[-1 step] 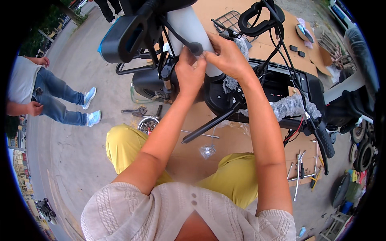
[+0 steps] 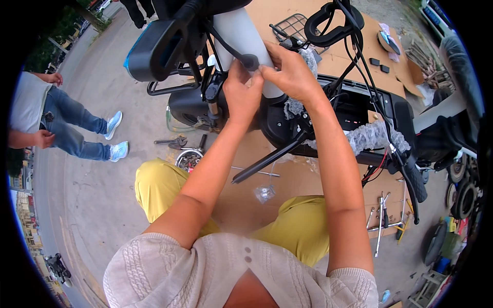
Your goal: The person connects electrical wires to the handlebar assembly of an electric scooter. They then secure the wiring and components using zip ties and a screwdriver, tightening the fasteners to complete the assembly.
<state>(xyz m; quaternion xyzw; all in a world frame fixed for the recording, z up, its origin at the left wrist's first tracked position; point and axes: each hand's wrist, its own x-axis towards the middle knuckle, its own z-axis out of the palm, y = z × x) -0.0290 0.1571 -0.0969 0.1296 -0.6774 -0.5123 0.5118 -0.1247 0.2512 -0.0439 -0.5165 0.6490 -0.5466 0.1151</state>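
Item: white tube (image 2: pixel 239 25), sloping down in the upper middle of my head view, part of a black two-wheeled vehicle frame (image 2: pixel 280 123).
Item: black cap (image 2: pixel 250 62), rounded, at the end of a black cable (image 2: pixel 224 43), set against the tube's near face, between my two hands.
Left hand (image 2: pixel 242 95): fingers drawn together, thumb and tips at the cap's lower edge; I cannot tell whether they pinch it.
Right hand (image 2: pixel 292 74): half open, fingers curved along the tube's right side, thumb reaching toward the cap. I judge the fingers brace the tube so the thumb can work; its contact with the cap is unclear to me.
Bubble wrap (image 2: pixel 367 137): wound over parts of the frame, probably against scratches.
Surface: brown cardboard (image 2: pixel 236 200) on concrete ground (image 2: pixel 113 205), likely to keep parts clean.
Laid out to the left: adjustable wrench (image 2: pixel 168 141), bowl of small hardware (image 2: pixel 178 161). To the right: long wrench (image 2: pixel 380 228).
Surroundings: outdoor yard; bystander in jeans (image 2: pixel 72 120) standing left, tyres (image 2: pixel 466 200) stacked far right.
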